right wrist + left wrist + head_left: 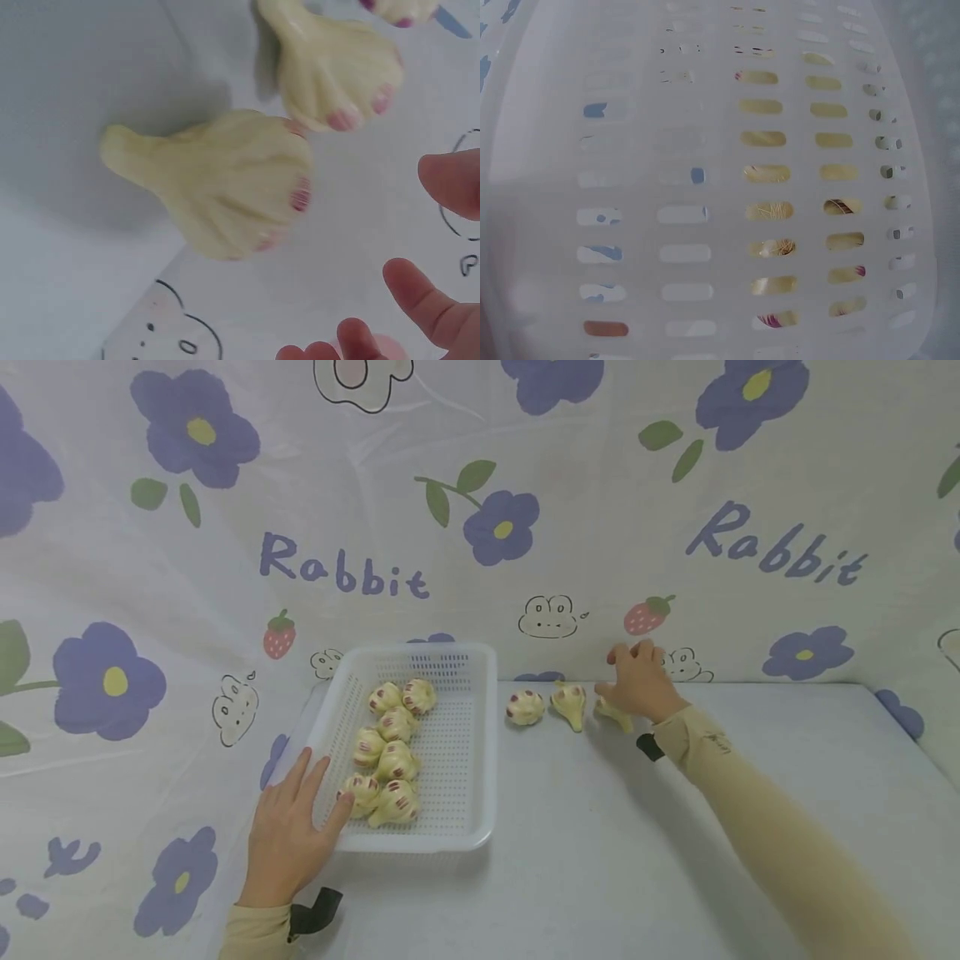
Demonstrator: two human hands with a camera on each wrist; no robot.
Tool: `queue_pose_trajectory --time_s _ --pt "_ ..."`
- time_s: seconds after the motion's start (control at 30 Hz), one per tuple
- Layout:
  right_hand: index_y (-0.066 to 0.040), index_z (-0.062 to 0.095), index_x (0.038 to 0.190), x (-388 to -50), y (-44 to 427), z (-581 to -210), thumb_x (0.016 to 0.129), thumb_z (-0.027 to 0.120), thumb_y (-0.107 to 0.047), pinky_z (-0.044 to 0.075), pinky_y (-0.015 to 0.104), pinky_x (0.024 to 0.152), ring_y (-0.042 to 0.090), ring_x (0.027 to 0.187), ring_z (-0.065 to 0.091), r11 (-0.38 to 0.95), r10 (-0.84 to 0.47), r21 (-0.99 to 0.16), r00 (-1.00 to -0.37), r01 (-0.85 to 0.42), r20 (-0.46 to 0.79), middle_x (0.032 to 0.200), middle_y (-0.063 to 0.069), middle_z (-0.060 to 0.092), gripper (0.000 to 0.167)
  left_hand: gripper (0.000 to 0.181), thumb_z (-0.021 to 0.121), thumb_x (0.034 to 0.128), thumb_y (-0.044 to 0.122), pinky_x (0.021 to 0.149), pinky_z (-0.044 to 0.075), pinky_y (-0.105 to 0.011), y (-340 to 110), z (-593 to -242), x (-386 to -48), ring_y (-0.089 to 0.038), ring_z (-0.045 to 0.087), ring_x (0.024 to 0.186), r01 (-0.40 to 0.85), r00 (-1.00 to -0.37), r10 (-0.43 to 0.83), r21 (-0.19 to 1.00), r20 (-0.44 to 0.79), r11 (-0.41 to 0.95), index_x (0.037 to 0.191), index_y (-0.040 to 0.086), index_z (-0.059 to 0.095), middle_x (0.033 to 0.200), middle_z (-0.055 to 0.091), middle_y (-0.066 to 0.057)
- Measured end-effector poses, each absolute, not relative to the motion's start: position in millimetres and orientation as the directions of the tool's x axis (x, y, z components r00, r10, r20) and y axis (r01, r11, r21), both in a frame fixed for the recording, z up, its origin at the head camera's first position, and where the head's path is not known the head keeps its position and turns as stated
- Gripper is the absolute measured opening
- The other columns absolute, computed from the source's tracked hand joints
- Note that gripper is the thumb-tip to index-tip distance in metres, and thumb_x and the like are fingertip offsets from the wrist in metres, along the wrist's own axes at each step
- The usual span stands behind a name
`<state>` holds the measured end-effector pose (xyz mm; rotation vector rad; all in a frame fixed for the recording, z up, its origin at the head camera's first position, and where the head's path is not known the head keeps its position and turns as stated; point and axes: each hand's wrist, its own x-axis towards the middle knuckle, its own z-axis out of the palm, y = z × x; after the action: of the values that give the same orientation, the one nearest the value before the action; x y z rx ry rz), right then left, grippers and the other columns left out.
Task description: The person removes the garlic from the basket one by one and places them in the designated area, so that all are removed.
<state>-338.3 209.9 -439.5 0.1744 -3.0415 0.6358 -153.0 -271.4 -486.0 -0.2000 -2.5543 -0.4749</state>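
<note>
Three pale yellow garlic bulbs with purple marks stand in a row right of the basket: the left one [525,707], the middle one [568,705] and the right one [617,715]. Over the right bulb is my right hand [643,683], its fingers spread. In the right wrist view that bulb [225,184] lies apart from the thumb and fingers [412,289]. My left hand [288,835] rests on the left rim of the white basket [491,752], fingers extended. Several garlic bulbs [397,762] lie in the basket's left half. Only basket wall [641,195] fills most of the left wrist view.
A white table [570,860] extends in front of the basket and to the right. Behind it hangs a white cloth [465,610] printed with purple flowers, strawberries and lettering. Black straps [318,912] show at both wrists.
</note>
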Motion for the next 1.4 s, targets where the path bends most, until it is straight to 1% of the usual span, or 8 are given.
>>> queue_pose_trajectory --time_s 0.27,0.6,0.7,0.87,1.03,1.2,1.4 --pt "0.004 0.050 0.127 -331 204 -416 0.097 0.066 -0.025 0.045 0.061 0.094 0.048 0.120 0.032 0.911 -0.104 -0.391 -0.991 -0.131 0.088 0.129 0.033 0.037 0.044 0.060 0.067 0.0958 0.038 0.108 0.039 -0.072 -271 -482 -152 -0.054 0.055 0.131 0.221 -0.857 0.040 0.296 0.513 0.929 0.144 0.003 0.059 0.156 0.050 -0.024" --pt "0.003 0.052 0.122 -325 199 -410 0.096 0.066 -0.024 0.046 0.059 0.090 0.046 0.117 0.034 0.909 -0.108 -0.396 -0.991 -0.131 0.080 0.126 0.030 0.038 0.040 0.061 0.067 0.0960 0.038 0.109 0.038 -0.073 -270 -479 -151 -0.054 0.055 0.132 0.206 -0.867 0.032 0.299 0.498 0.932 0.144 0.003 0.059 0.157 0.049 -0.024" --pt "0.003 0.052 0.123 -325 198 -410 0.096 0.066 -0.024 0.046 0.060 0.091 0.046 0.118 0.034 0.907 -0.111 -0.400 -0.991 -0.133 0.076 0.127 0.030 0.038 0.040 0.061 0.066 0.0964 0.039 0.110 0.038 -0.072 -270 -478 -151 -0.054 0.054 0.133 0.205 -0.870 0.030 0.306 0.492 0.930 0.145 0.003 0.059 0.157 0.048 -0.024" --pt "0.002 0.051 0.128 -326 193 -412 0.096 0.065 -0.026 0.048 0.062 0.095 0.047 0.123 0.033 0.900 -0.127 -0.412 -0.990 -0.139 0.058 0.134 0.032 0.037 0.044 0.060 0.066 0.0970 0.039 0.110 0.038 -0.071 -269 -478 -152 -0.053 0.054 0.133 0.206 -0.872 0.032 0.308 0.488 0.929 0.145 0.004 0.058 0.157 0.048 -0.024" --pt "0.001 0.052 0.128 -326 184 -413 0.096 0.068 -0.028 0.049 0.061 0.096 0.047 0.124 0.036 0.906 -0.155 -0.386 -0.984 -0.175 0.083 0.134 0.032 0.039 0.046 0.060 0.065 0.0970 0.039 0.109 0.038 -0.071 -268 -477 -152 -0.053 0.055 0.133 0.208 -0.872 0.034 0.307 0.488 0.929 0.145 0.004 0.059 0.157 0.049 -0.024" --pt "0.002 0.052 0.125 -323 171 -410 0.095 0.069 -0.026 0.050 0.058 0.093 0.047 0.124 0.036 0.888 -0.197 -0.399 -0.973 -0.229 0.120 0.133 0.032 0.038 0.044 0.060 0.066 0.0965 0.039 0.108 0.040 -0.070 -267 -476 -151 -0.053 0.055 0.132 0.210 -0.869 0.036 0.302 0.493 0.930 0.145 0.003 0.059 0.156 0.049 -0.024" --pt "0.000 0.054 0.126 -320 149 -404 0.095 0.066 -0.026 0.049 0.057 0.096 0.046 0.126 0.037 0.883 -0.238 -0.385 -0.963 -0.268 0.124 0.135 0.030 0.039 0.042 0.060 0.066 0.0968 0.039 0.109 0.039 -0.071 -265 -474 -150 -0.053 0.055 0.133 0.204 -0.874 0.032 0.306 0.485 0.930 0.145 0.003 0.059 0.157 0.049 -0.024"
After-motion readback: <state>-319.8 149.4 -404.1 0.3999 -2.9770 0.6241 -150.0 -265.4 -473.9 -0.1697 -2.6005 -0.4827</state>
